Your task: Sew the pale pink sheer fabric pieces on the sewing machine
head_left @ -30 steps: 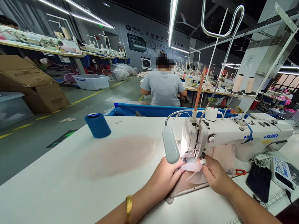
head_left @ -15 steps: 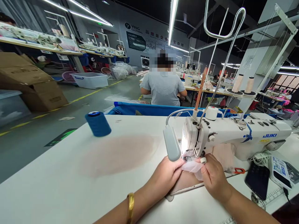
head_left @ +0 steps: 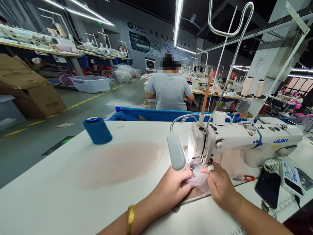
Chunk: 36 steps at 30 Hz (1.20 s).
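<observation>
A piece of sheer pale pink fabric [head_left: 198, 180] lies bunched under the needle area of a white sewing machine [head_left: 234, 137]. My left hand [head_left: 177, 182] grips its left side close to the presser foot, with the thumb and fingers pinched together. On the other side, my right hand [head_left: 221, 184] pinches the fabric's right edge just below the machine head. A grey lamp [head_left: 176, 151] on a bent neck hangs over my left fingers and lights the needle area. The needle itself is too small to make out.
A blue thread cone [head_left: 97, 131] stands on the white table at the left. Right of my hands lie orange-handled snips [head_left: 248, 178], a phone [head_left: 268, 187] and a white box-shaped device [head_left: 290, 176] with a cable. A person [head_left: 170, 88] sits ahead, beyond a blue cloth bin [head_left: 146, 115].
The view has shifted slightly. My left fingers have opened a little around the fabric and the fabric's folds lie differently; both hands stay at the needle area.
</observation>
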### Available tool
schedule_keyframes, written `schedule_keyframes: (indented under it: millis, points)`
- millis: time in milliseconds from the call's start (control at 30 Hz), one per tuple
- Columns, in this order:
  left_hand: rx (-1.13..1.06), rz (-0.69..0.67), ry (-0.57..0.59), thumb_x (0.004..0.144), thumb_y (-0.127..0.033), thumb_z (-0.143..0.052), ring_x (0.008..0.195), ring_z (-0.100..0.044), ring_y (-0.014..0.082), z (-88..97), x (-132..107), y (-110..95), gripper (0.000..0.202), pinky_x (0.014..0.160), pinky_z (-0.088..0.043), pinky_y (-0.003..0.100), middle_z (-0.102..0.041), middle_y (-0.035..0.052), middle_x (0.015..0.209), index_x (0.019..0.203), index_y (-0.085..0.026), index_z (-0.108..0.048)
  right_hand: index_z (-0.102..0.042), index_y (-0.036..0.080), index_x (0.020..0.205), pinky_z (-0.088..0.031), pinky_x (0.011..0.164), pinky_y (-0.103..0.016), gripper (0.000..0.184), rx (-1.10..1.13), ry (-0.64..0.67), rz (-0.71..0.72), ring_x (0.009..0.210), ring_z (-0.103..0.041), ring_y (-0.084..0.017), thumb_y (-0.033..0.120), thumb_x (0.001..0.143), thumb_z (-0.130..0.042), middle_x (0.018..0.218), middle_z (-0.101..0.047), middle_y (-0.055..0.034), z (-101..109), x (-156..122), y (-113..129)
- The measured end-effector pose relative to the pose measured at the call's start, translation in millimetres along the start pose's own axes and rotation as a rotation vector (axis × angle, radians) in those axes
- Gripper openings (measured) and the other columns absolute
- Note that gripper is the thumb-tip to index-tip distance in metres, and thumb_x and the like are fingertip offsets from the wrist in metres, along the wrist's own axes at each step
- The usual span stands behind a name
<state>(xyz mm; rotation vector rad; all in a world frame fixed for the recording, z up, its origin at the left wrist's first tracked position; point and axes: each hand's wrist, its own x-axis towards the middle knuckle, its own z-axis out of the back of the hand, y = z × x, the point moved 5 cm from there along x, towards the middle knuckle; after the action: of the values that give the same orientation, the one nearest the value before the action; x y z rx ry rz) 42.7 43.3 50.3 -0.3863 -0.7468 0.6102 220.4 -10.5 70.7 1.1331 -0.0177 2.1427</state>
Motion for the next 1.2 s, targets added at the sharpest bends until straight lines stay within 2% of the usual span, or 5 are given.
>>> schedule_keyframes:
  millis: [533,667,767,833,1200]
  points:
    - [0.046,-0.096,-0.032,0.090,-0.009,-0.053,0.082,-0.055,0.0238,-5.7,-8.6,2.0,0.020,0.077,-0.042,0.036,-0.065,0.0025,0.083,0.076,-0.023,-0.056,-0.066,0.026,0.131,-0.056,0.078,-0.039,0.039,0.045,0.063,-0.016,0.088,-0.069,-0.026,0.010,0.109,-0.038,0.099,-0.075,-0.0070,3.5,-0.2,2.3]
    - [0.092,-0.163,0.006,0.092,-0.006,-0.056,0.091,-0.062,0.0248,-5.4,-22.1,1.1,0.021,0.082,-0.043,0.038,-0.070,0.0037,0.097,0.082,-0.023,-0.063,-0.066,0.025,0.122,-0.052,0.081,-0.040,0.029,0.077,0.261,0.017,0.084,-0.068,-0.023,0.033,0.120,-0.038,0.096,-0.076,-0.0047,0.9,-3.5,5.1]
    - [0.146,-0.230,0.032,0.097,-0.005,-0.059,0.091,-0.067,0.0235,-3.7,-33.6,-1.7,0.023,0.084,-0.042,0.039,-0.075,0.0019,0.101,0.089,-0.024,-0.068,-0.066,0.025,0.117,-0.050,0.087,-0.040,0.052,0.099,0.401,0.043,0.097,-0.070,-0.025,0.070,0.116,-0.041,0.108,-0.079,-0.0063,-3.4,-8.4,7.4]
    - [0.166,-0.268,0.025,0.097,-0.005,-0.059,0.086,-0.068,0.0222,-1.3,-38.5,-4.9,0.023,0.082,-0.040,0.040,-0.076,0.0001,0.098,0.091,-0.025,-0.069,-0.067,0.025,0.113,-0.049,0.089,-0.041,0.062,0.058,0.420,0.058,0.103,-0.069,-0.026,0.082,0.110,-0.042,0.111,-0.079,-0.0067,-5.3,-11.7,7.6]
    - [0.200,-0.350,0.013,0.108,-0.016,-0.057,0.089,-0.070,0.0247,0.8,-40.1,-14.7,0.022,0.079,-0.041,0.041,-0.079,0.0010,0.092,0.096,-0.027,-0.072,-0.065,0.023,0.093,-0.046,0.084,-0.041,0.064,-0.063,0.409,0.069,0.088,-0.062,-0.024,0.077,0.113,-0.038,0.092,-0.074,-0.0046,-3.8,-13.5,9.9]
